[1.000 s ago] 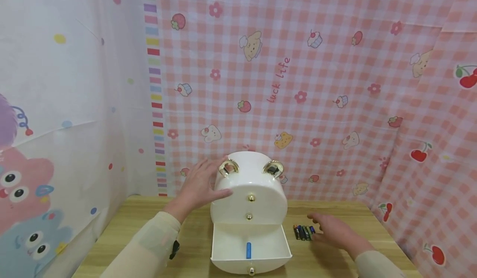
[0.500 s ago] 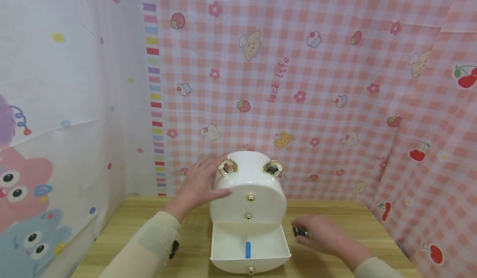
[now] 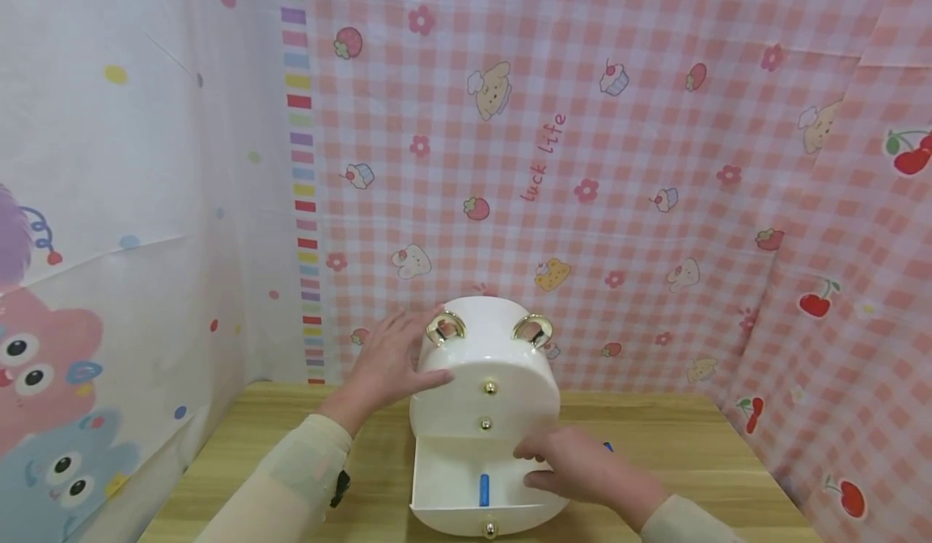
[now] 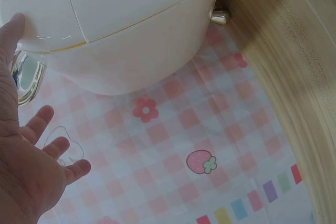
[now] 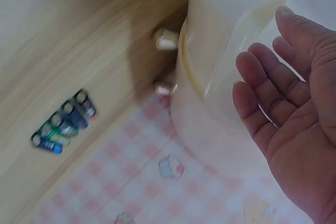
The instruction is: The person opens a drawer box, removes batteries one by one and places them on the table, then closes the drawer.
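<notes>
A white, rounded drawer box (image 3: 484, 341) with gold ear-shaped rings and gold knobs stands on the table. Its lowest drawer (image 3: 438, 466) is pulled out, and a blue battery (image 3: 484, 489) lies inside. My left hand (image 3: 389, 361) rests against the box's left side, thumb (image 4: 13, 32) on the front edge, other fingers spread near a gold ring (image 4: 31, 85). Over the drawer's right side is my right hand (image 3: 586, 466), its fingers (image 5: 270, 85) loosely bent and nothing seen between them. Several batteries (image 5: 64, 121) lie in a row on the table, mostly hidden behind that hand in the head view.
The wooden table (image 3: 291, 438) reaches back to a pink checked cloth (image 3: 633, 308) hung behind the box. A white cloth with cartoon prints (image 3: 146, 284) hangs at the left, and more printed cloth (image 3: 837, 365) closes off the right.
My right hand has moved left, from beside the batteries to over the open drawer. The left hand, the box and the blue battery in the drawer have stayed put.
</notes>
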Demonstrator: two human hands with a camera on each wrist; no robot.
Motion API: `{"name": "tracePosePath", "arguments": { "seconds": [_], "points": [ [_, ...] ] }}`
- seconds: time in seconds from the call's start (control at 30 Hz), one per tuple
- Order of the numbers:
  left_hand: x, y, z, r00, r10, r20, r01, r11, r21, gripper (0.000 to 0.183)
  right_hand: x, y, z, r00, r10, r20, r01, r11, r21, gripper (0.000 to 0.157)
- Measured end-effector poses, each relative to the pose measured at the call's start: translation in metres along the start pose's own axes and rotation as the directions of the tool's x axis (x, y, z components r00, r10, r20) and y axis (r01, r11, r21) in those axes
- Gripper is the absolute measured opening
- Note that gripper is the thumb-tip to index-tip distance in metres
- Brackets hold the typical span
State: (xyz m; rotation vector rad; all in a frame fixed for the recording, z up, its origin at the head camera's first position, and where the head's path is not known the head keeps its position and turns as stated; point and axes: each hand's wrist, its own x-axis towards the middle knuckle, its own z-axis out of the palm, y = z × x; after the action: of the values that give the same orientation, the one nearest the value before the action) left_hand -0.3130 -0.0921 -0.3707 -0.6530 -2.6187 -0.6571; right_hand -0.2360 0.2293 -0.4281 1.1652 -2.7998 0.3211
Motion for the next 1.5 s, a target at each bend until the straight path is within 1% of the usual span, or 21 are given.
{"name": "tracePosePath", "arguments": {
  "seconds": [0.1, 0.2, 0.47, 0.6, 0.67, 0.87, 0.97, 1.07, 1.13, 1.23, 1.37, 1.5],
  "points": [
    [0.0, 0.0, 0.001, 1.0, 0.0, 0.0, 0.0, 1.0, -0.004, 0.102, 0.012, -0.005, 0.007, 0.999, -0.016, 0.037, 0.016, 1.0, 0.015, 0.022],
    [0.0, 0.0, 0.001, 1.0, 0.002, 0.0, -0.002, 1.0, -0.003, 0.102, 0.021, -0.008, 0.014, 0.997, -0.016, 0.073, 0.015, 1.0, 0.021, 0.024],
    [0.0, -0.003, 0.001, 1.0, 0.01, -0.009, -0.01, 1.0, -0.014, 0.102, 0.04, -0.006, 0.033, 0.991, -0.075, 0.109, 0.079, 0.996, -0.036, 0.028],
    [0.0, -0.003, 0.001, 1.0, 0.017, -0.011, -0.017, 1.0, -0.011, 0.102, 0.045, -0.004, 0.04, 0.987, -0.107, 0.118, 0.117, 0.99, -0.084, 0.032],
    [0.0, -0.003, 0.001, 1.0, 0.022, -0.013, -0.022, 1.0, -0.003, 0.102, 0.048, -0.005, 0.044, 0.986, -0.111, 0.124, 0.123, 0.989, -0.088, 0.034],
    [0.0, -0.003, 0.001, 0.999, 0.041, -0.022, -0.041, 0.999, 0.004, 0.101, 0.056, -0.008, 0.055, 0.984, -0.081, 0.162, 0.087, 0.996, -0.033, 0.036],
    [-0.001, -0.004, 0.001, 0.998, 0.056, -0.033, -0.056, 0.998, -0.001, 0.101, 0.06, -0.011, 0.059, 0.98, -0.083, 0.178, 0.087, 0.996, -0.012, 0.036],
    [-0.001, -0.005, 0.002, 0.996, 0.072, -0.047, -0.072, 0.997, 0.006, 0.1, 0.063, -0.013, 0.062, 0.976, -0.109, 0.19, 0.116, 0.993, -0.024, 0.034],
    [-0.001, -0.005, 0.002, 0.996, 0.073, -0.047, -0.072, 0.997, 0.011, 0.101, 0.064, -0.013, 0.063, 0.973, -0.133, 0.191, 0.145, 0.988, -0.05, 0.032],
    [0.0, -0.005, 0.002, 0.997, 0.07, -0.044, -0.069, 0.998, 0.014, 0.101, 0.064, -0.013, 0.065, 0.97, -0.145, 0.195, 0.163, 0.983, -0.078, 0.027],
    [-0.001, -0.004, 0.001, 0.997, 0.062, -0.04, -0.062, 0.998, 0.01, 0.101, 0.064, -0.013, 0.067, 0.974, -0.104, 0.201, 0.12, 0.99, -0.071, 0.022],
    [-0.001, -0.003, 0.001, 0.998, 0.058, -0.039, -0.058, 0.998, 0.01, 0.101, 0.063, -0.014, 0.068, 0.983, -0.057, 0.174, 0.072, 0.994, -0.085, 0.022]
  ]
}}
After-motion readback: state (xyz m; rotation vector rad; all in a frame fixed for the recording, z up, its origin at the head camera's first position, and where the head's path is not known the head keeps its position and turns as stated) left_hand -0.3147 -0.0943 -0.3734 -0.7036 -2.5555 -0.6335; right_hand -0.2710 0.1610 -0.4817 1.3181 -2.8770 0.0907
